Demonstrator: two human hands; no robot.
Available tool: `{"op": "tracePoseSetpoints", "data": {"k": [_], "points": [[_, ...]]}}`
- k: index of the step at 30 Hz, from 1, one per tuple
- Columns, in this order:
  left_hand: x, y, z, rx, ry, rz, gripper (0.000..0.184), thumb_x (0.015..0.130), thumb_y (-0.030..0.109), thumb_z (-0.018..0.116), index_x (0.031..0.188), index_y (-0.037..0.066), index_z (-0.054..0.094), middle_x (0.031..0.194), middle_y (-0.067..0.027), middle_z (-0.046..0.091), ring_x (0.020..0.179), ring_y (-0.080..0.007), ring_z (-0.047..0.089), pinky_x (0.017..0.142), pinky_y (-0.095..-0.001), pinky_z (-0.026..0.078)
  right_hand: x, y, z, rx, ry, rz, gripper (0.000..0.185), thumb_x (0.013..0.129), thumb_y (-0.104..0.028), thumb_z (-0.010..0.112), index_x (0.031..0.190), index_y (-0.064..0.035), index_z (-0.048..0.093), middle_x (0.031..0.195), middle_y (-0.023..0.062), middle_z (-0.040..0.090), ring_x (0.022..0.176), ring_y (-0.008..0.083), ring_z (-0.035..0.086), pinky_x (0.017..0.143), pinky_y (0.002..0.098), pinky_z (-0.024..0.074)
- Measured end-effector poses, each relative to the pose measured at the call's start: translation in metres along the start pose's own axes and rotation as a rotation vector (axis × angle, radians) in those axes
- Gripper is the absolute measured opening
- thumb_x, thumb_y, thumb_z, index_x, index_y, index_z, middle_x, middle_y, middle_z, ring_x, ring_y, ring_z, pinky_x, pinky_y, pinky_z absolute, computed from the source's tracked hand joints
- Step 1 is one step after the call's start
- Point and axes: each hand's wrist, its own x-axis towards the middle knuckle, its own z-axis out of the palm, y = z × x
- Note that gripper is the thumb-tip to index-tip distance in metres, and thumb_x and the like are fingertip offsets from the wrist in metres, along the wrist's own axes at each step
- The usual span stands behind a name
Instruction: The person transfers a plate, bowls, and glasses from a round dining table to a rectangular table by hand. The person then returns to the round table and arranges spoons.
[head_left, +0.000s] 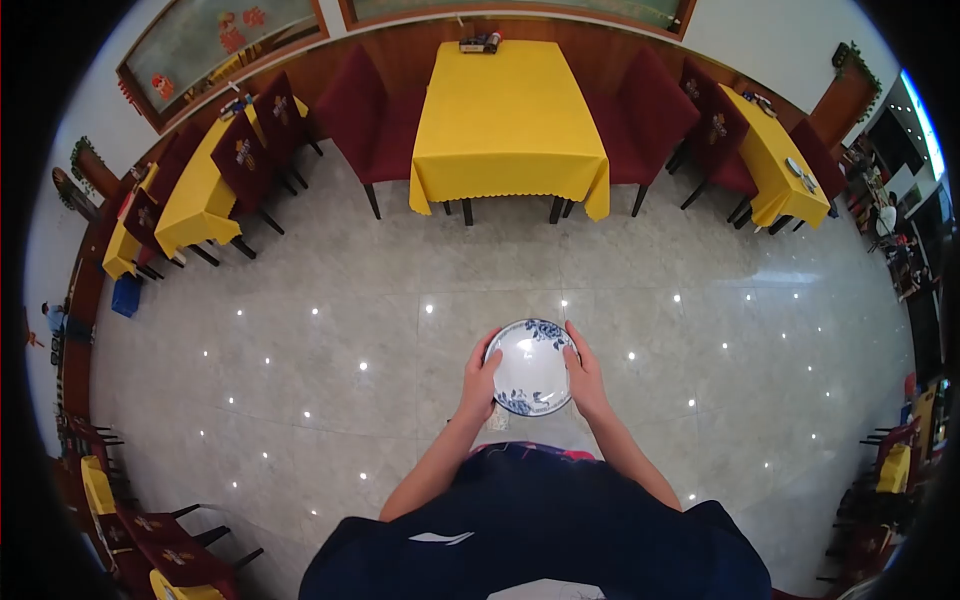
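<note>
A round white plate (pixel 530 372) with blue floral patterns on its rim is held between both hands in front of the body, above the tiled floor. My left hand (pixel 481 374) grips its left edge, with the thumb over the top. On the opposite edge, my right hand (pixel 584 368) holds it the same way. Whether there is one plate or a stack of them cannot be told from above. Nothing lies on the plate's face.
Ahead stands a table with a yellow cloth (pixel 508 120), a dark red chair (pixel 370 125) on its left and another (pixel 640 120) on its right. More yellow tables (pixel 200 200) and chairs line both sides. Small dishes (pixel 800 173) sit on the right table.
</note>
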Motion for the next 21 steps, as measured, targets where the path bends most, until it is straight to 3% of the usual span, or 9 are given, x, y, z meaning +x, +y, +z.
{"op": "tracePoseSetpoints", "data": {"k": [3,5,11,18,21], "points": [[0.068,0.035,0.005,0.056,-0.028,-0.027,0.040,0.092,0.006,0.048,0.132,0.003,0.047,0.124,-0.0118,0.054,0.114,-0.0197,0.052,0.096,-0.0302,0.042,0.068,-0.004,0.017,0.083,0.063,0.061,0.045,0.098,-0.009,0.043,0.142,-0.0019,0.037,0.125,0.0102,0.056,0.107,0.0114,0.053,0.092,0.0230,0.0403],[0.102,0.042,0.002,0.069,-0.011,-0.035,0.039,0.092,0.007,0.048,0.131,0.003,0.047,0.124,-0.0116,0.054,0.114,-0.0197,0.052,0.096,-0.0303,0.042,0.103,0.008,0.023,-0.035,0.083,-0.014,0.044,0.098,-0.009,0.043,0.140,-0.0013,0.039,0.125,0.0110,0.056,0.106,0.0118,0.053,0.092,0.0230,0.0404],[0.249,0.053,-0.008,-0.010,0.114,-0.098,0.040,0.095,0.013,0.043,0.134,0.003,0.046,0.126,-0.0134,0.054,0.115,-0.0199,0.052,0.097,-0.0302,0.042,0.262,0.037,0.037,0.072,0.001,0.111,0.042,0.098,-0.010,0.044,0.138,-0.0007,0.042,0.124,0.0106,0.056,0.108,0.0123,0.053,0.093,0.0233,0.0404],[0.431,0.097,0.034,-0.113,0.151,-0.067,0.041,0.096,0.014,0.041,0.134,-0.003,0.044,0.126,-0.0163,0.055,0.115,-0.0211,0.054,0.096,-0.0313,0.044,0.460,0.032,0.029,0.016,-0.043,0.156,0.041,0.098,-0.011,0.044,0.137,-0.0009,0.043,0.124,0.0111,0.057,0.111,0.0144,0.052,0.096,0.0263,0.0389],[0.514,0.122,0.057,-0.139,0.150,-0.034,0.041,0.097,0.014,0.042,0.134,-0.002,0.044,0.125,-0.0155,0.056,0.115,-0.0210,0.054,0.096,-0.0306,0.043,0.547,0.016,0.027,0.004,-0.039,0.045,0.040,0.098,-0.011,0.042,0.137,-0.0005,0.042,0.124,0.0125,0.056,0.113,0.0165,0.052,0.098,0.0279,0.0382]]}}
